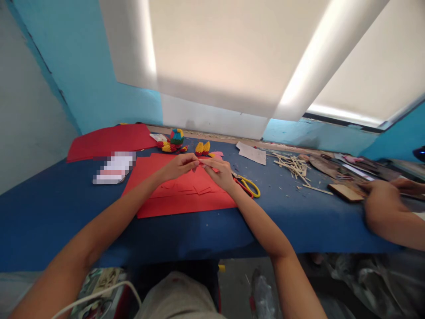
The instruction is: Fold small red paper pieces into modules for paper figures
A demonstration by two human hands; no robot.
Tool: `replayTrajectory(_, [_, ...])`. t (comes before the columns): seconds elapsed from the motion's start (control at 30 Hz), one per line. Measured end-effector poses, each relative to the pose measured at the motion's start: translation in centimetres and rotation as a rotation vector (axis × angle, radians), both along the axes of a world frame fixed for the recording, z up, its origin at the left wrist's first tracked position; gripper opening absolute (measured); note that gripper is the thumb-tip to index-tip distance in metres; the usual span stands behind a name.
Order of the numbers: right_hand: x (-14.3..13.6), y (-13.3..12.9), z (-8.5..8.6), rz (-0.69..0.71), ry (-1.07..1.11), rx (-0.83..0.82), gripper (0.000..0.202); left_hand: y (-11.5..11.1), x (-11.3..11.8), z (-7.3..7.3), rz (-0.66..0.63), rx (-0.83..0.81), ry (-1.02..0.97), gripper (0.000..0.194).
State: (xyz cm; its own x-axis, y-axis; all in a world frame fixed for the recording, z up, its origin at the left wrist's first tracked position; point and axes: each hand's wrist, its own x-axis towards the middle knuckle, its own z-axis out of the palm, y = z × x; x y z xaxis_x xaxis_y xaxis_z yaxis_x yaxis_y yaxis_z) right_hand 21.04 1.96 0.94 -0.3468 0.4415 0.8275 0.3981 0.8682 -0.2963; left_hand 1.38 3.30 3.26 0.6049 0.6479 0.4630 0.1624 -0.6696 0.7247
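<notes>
Small red paper piece (199,161) held between two bare hands above red sheets on a blue table

The piece sits at the joined fingertips, over the far part of the red sheets (186,206), which lie flat on the blue table (206,239). Fingers cover most of it; what shows appears to run sideways from one hand to the other, though its exact long axis and which end is which cannot be told. The left hand (182,165) comes in from the near left of the sheets, its forearm slanting up and inward, thumb and fingertips brought close together at the piece. The right hand (219,173) mirrors it from the near right, fingers angled toward the left hand and narrowed on the same small piece.

Cut red pieces (202,190) lie on the sheets below the hands. Scissors (251,186) with yellow and red handles rest at the sheets' right edge. Just beyond the sheets stand a multicolored folded-paper figure (177,137) and two yellow-and-red paper pieces (202,148); a pixelated item (113,168) lies to their left. Well right of the sheets are thin sticks (292,166), a wooden block (345,193) and another person's arm (387,208).
</notes>
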Motion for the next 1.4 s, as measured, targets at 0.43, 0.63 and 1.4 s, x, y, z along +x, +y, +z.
replayTrajectory(0.43, [-0.6, 0.2, -0.4, 0.107, 0.227, -0.384, 0.023, 0.4, 0.0, -0.8, 0.087, 0.157, 0.035, 0.026])
replayTrajectory(0.63, [-0.5, 0.3, -0.5, 0.07, 0.243, -0.358, 0.016, 1.0, -0.2, -1.6, 0.239, 0.567, 0.12, 0.013])
replayTrajectory(1.4, [0.0, 0.1, 0.2, 0.006, 0.073, -0.203, 0.015, 0.6, -0.3, -1.1, 0.197, 0.525, 0.104, 0.019])
